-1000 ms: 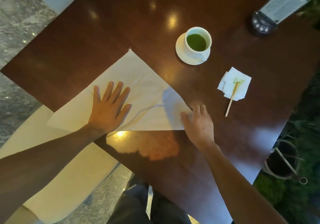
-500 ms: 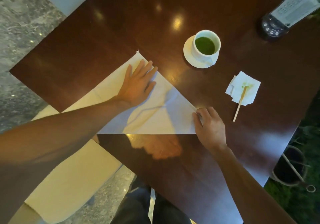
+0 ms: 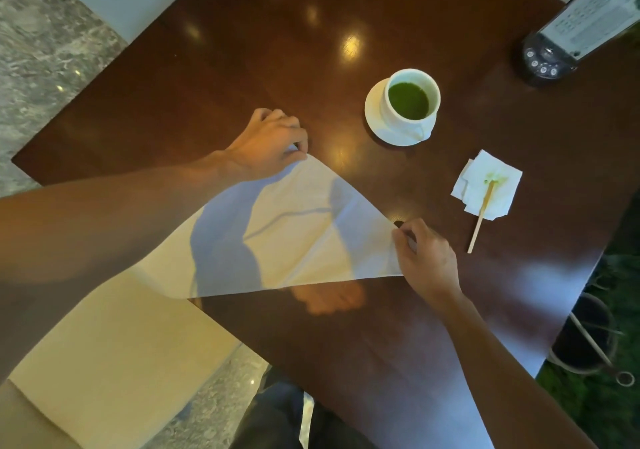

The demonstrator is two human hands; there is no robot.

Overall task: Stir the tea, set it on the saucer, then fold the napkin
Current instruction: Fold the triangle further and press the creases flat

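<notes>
Both hands are closed on the napkin (image 3: pixel 298 233): the far point is pinched by the left hand (image 3: pixel 268 145), and the near right corner is pinched by the right hand (image 3: pixel 427 258). The napkin is spread as a triangle between them on the bench (image 3: pixel 242 67), its left part hidden under the left forearm. The folding step is judged to be in hand, since the cup (image 3: pixel 410 100) of green tea is already set on the saucer (image 3: pixel 374 116), beyond the right hand and off to the right of the left hand. For the next move, one pinched corner would probably have to be carried across to meet another and the crease pressed flat. Bare wood is seen beyond the left hand, so room is given there. The bench edge runs close below the right hand. A stained tissue (image 3: pixel 486 185) and a wooden stirrer (image 3: pixel 479 220) lie just right of the right hand, near enough to be brushed.
</notes>
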